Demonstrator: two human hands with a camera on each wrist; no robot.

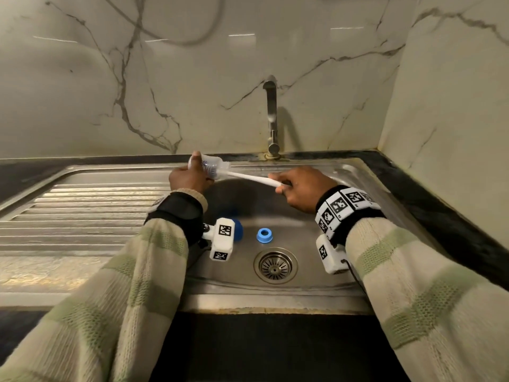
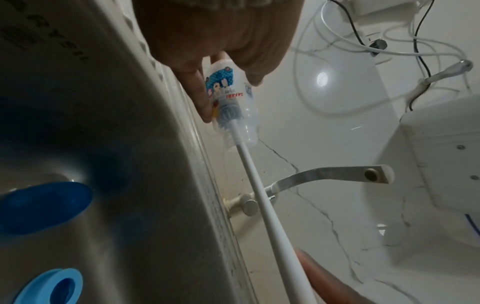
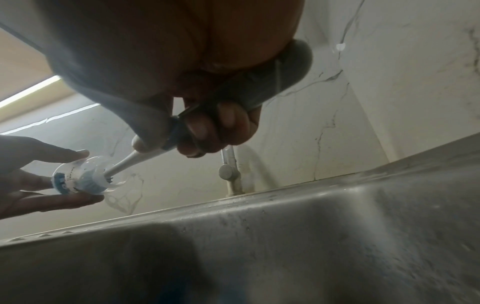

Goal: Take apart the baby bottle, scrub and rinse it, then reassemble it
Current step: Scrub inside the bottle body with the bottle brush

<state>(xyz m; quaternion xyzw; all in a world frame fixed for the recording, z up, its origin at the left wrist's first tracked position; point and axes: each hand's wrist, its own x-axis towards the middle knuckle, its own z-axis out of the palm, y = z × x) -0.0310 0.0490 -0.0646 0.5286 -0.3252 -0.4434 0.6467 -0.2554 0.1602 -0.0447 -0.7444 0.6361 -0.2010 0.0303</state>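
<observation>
bottle (image 1: pixel 208 167) likely light, thin, slick if wet — gripped round barrel by left hand (image 1: pixel 188 180); right hand (image 1: pixel 300 189) clenching brush (image 1: pixel 254 178) handle.

The left hand (image 2: pixel 221 37) at twelve o'clock grips a clear printed bottle (image 2: pixel 231 98), mouth pointing toward six. A white brush (image 2: pixel 259 195) has its bristles inside the bottle, the handle running down to five o'clock past a finger (image 2: pixel 335 277). A steel tap (image 2: pixel 324 176) sits at three, a dark blue cap (image 2: pixel 41 207) at nine, a light blue ring (image 2: pixel 49 288) at seven, both in the sink (image 2: pixel 116 144)
</observation>
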